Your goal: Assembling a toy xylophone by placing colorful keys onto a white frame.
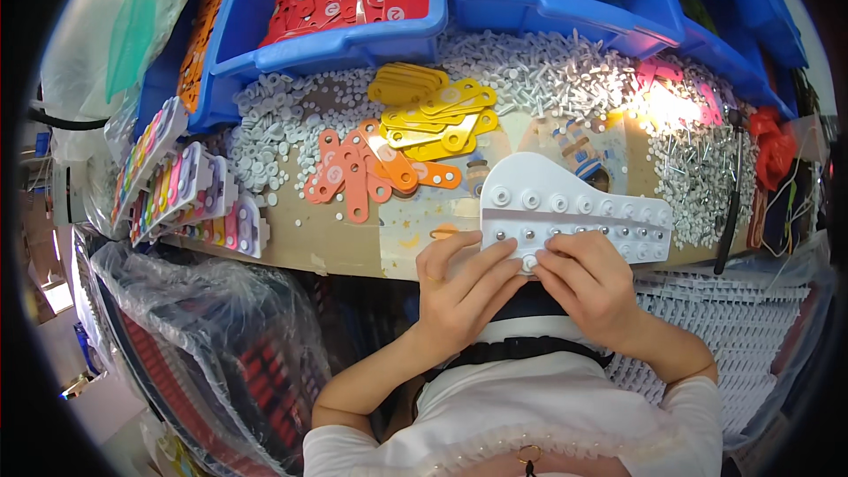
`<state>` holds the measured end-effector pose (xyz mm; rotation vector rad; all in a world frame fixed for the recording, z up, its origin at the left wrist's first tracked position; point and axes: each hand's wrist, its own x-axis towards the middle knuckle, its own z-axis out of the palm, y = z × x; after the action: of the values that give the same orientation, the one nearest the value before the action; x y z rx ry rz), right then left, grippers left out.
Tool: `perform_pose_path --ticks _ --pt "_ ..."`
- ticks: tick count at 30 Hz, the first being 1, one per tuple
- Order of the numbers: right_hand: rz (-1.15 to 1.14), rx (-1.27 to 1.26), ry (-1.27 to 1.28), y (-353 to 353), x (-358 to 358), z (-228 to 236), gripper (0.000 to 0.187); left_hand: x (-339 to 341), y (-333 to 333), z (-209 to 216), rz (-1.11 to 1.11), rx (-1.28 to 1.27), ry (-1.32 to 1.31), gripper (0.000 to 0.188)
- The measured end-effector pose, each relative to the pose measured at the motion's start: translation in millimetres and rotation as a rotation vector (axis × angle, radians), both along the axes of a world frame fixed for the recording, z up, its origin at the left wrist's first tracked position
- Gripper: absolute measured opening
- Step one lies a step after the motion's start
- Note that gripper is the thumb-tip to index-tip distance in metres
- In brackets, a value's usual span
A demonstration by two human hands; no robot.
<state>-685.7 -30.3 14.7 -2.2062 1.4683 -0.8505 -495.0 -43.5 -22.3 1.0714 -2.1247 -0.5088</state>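
Note:
A white plastic toy xylophone base (541,178), broad at its left end and narrower at the right, lies at the table's near edge. Two rows of round posts run along it, and small metal tips show in the nearer row. My left hand (466,287) is closed with its fingertips at the base's near left edge. Closed too, my right hand (594,281) has thumb and fingers pressed on the same edge, just right of the left fingers. Between the two hands shows a round white post (529,261). Whether a small part sits under my fingertips is hidden.
Beyond the base lie yellow bars (433,110), orange bars (393,159) and coral bars (349,175). Heaps of white caps (269,124) and screws (548,71) spread behind. Blue bins (353,46) line the back. Colourful xylophones (190,190) stack at left; wrapped crates flank me.

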Motion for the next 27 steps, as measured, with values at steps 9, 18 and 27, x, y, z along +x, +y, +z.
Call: perform_pose_path --ticks 9,18,27 --pt "0.069 -0.095 0.057 6 -2 -1 0.024 -1 -2 2 -0.041 -0.065 -0.005 0.031" --pt "-0.054 0.117 -0.113 3 4 1 0.018 -12 1 9 0.048 0.047 0.027 0.026" --pt "-0.107 0.244 -0.2 0 3 3 0.017 -6 3 4 0.03 -0.015 -0.02 0.031"
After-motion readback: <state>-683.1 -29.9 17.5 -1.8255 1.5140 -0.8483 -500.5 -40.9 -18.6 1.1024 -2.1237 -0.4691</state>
